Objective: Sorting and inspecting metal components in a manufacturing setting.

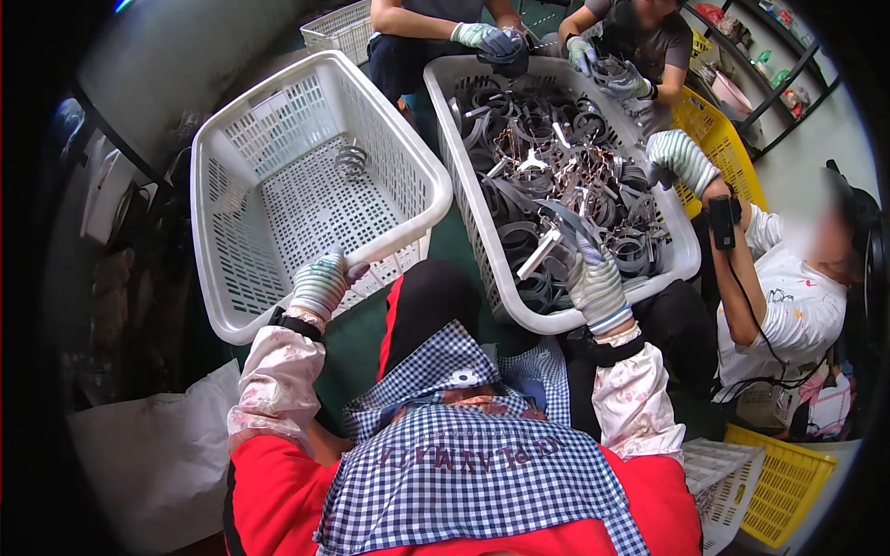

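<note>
My left hand [321,284], in a striped knit glove, is closed over the near rim of a white plastic basket [408,232]. Inside that basket lies a small coiled grey metal part [351,161]. Over the near end of a second white basket [491,269], my right hand [598,289], gloved the same way, grips a curved grey metal band [573,224]. A white rod-like piece [540,255] sticks out beside the band; whether they are joined I cannot tell. Beneath is a heap of grey curved metal parts [621,199], with copper-coloured wires and white pieces among them.
Two people's gloved hands [484,38] [607,69] handle parts at the far end of the right basket. Another person's gloved hand [681,159] reaches over its right rim. Yellow crates [718,139] [788,486] stand at the right, near a shelf [783,88]. White sheeting [158,463] lies at lower left.
</note>
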The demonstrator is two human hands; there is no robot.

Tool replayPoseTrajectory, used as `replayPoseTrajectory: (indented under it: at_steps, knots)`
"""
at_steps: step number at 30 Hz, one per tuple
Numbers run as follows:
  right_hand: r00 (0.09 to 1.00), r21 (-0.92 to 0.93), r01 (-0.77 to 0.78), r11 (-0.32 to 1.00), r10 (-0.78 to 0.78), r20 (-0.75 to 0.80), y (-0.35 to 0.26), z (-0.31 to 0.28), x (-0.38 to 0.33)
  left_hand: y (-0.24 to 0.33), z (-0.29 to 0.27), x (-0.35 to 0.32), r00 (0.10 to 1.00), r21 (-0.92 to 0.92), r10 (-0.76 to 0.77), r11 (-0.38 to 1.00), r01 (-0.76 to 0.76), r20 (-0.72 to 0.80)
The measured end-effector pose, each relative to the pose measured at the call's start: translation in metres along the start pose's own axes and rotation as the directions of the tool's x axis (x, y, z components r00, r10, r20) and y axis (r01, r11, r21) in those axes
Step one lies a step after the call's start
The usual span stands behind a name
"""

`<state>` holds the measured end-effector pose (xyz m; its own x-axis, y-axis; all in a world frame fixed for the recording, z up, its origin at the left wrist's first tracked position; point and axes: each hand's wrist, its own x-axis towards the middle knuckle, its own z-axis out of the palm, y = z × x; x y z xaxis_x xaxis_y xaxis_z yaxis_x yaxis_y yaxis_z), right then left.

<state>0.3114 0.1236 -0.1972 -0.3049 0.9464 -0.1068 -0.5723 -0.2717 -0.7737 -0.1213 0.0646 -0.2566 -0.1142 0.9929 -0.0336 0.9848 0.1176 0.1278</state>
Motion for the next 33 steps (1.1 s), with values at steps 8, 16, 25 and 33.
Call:
replayPoseTrajectory:
  at_steps: [8, 16, 25, 33]
  knots:
    - [0.992, -0.021, -0.042, 0.999, 0.04, -0.116, -0.012, -0.022, -0.004, 0.002, 0.024, 0.062, 0.991, 0.042, -0.132, 0.99, 0.131, 0.015]
    - [0.997, -0.053, 0.043, 0.998, -0.046, -0.057, -0.02, -0.03, 0.007, 0.008, 0.013, 0.062, 0.989, 0.1, -0.14, 0.986, 0.135, 0.04]
    - [0.977, -0.039, 0.11, 0.993, -0.115, -0.178, -0.049, -0.046, 0.028, -0.009, 0.082, -0.09, 0.903, -0.504, 0.32, 0.852, -0.142, 0.285]
    - [0.985, 0.07, 0.073, 0.995, -0.061, -0.159, -0.034, -0.084, 0.04, -0.104, 0.241, -0.179, 0.564, -0.387, 0.011, 0.739, 0.551, 0.825]
